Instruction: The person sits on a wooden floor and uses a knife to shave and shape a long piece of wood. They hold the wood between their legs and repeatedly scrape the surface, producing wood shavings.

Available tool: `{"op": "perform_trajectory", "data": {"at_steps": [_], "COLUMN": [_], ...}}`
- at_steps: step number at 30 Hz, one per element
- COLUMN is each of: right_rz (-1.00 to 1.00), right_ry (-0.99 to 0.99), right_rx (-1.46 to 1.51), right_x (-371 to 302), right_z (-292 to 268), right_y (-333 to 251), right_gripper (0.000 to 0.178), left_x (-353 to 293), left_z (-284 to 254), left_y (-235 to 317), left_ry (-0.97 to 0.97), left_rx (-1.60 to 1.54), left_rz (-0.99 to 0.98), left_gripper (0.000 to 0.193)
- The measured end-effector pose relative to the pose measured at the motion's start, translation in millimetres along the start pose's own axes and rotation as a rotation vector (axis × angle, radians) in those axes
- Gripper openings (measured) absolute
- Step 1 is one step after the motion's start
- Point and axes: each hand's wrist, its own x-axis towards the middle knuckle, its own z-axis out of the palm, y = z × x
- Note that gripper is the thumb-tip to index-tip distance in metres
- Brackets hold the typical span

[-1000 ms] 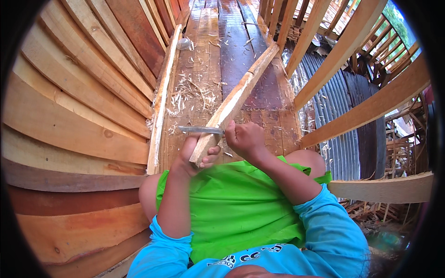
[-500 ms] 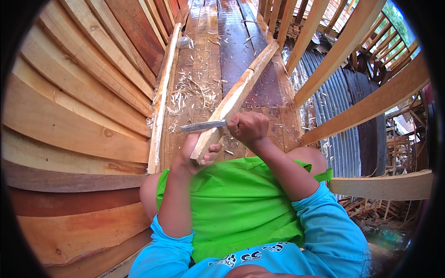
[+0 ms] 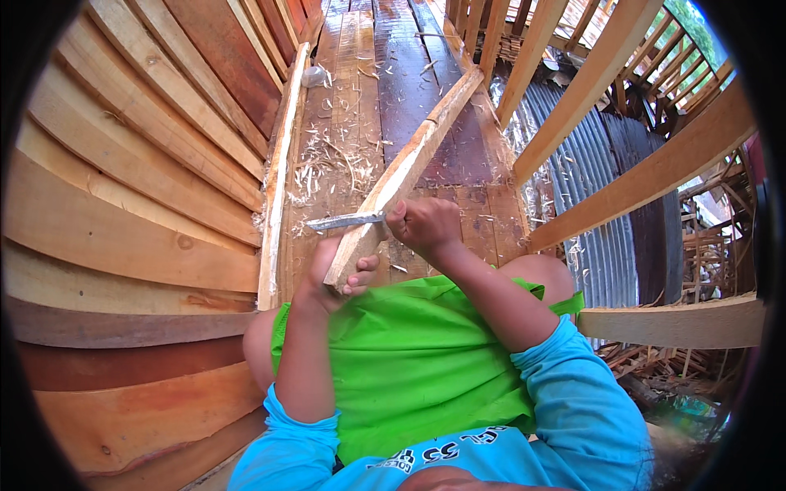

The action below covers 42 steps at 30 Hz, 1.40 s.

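Observation:
A long squared piece of wood (image 3: 403, 173) slants from my lap toward the far right, its near part pale and freshly cut. My left hand (image 3: 336, 274) grips its near end from beneath, fingers curled round the right side. In my right hand (image 3: 427, 225) is the handle of a knife (image 3: 345, 221); the fist hides most of that handle. The blade lies across the wood, pointing left, just beyond my left hand.
Curled shavings (image 3: 344, 168) litter the plank floor (image 3: 413, 82). A long pale wooden strip (image 3: 282, 180) lies along the board wall (image 3: 139, 221) at left. Upright wooden bars (image 3: 565, 106) line the right, with corrugated metal sheeting (image 3: 589, 196) beyond. A small clear container (image 3: 313, 76) stands far left.
The wood, the knife and both hands appear slightly farther left, while the whole view has also shifted a little. Both grips stay the same.

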Motion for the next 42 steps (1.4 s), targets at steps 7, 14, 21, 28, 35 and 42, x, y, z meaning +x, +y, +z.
{"op": "perform_trajectory", "data": {"at_steps": [7, 14, 21, 28, 35, 42], "right_rz": [-0.113, 0.037, 0.087, 0.159, 0.069, 0.300], "right_ry": [0.201, -0.147, -0.547, -0.777, -0.428, -0.396], "right_rx": [-0.012, 0.145, 0.595, 0.271, 0.204, 0.017], "right_x": [7.2, 9.3, 16.6, 29.9, 18.7, 37.6], "right_z": [9.3, -7.2, -34.2, -45.2, -40.1, -46.3], "right_y": [2.4, -1.4, 14.4, 18.3, 9.1, 47.0], "right_gripper": [0.035, 0.044, 0.047, 0.046, 0.034, 0.038], "left_x": [-1.5, 4.1, 1.6, 5.8, -0.4, 3.3], "left_z": [-2.9, -3.4, 7.8, -2.0, 3.4, 7.8], "left_y": [2.5, 1.2, 0.2, -3.6, -1.7, -5.6], "left_ry": [-0.031, 0.032, 0.068, 0.037, 0.078, 0.078], "left_rx": [-0.059, 0.068, 0.117, 0.127, 0.061, 0.169], "left_rz": [0.013, 0.032, 0.019, 0.005, 0.012, 0.024], "left_gripper": [0.042, 0.040, 0.034, 0.035, 0.038, 0.041]}}
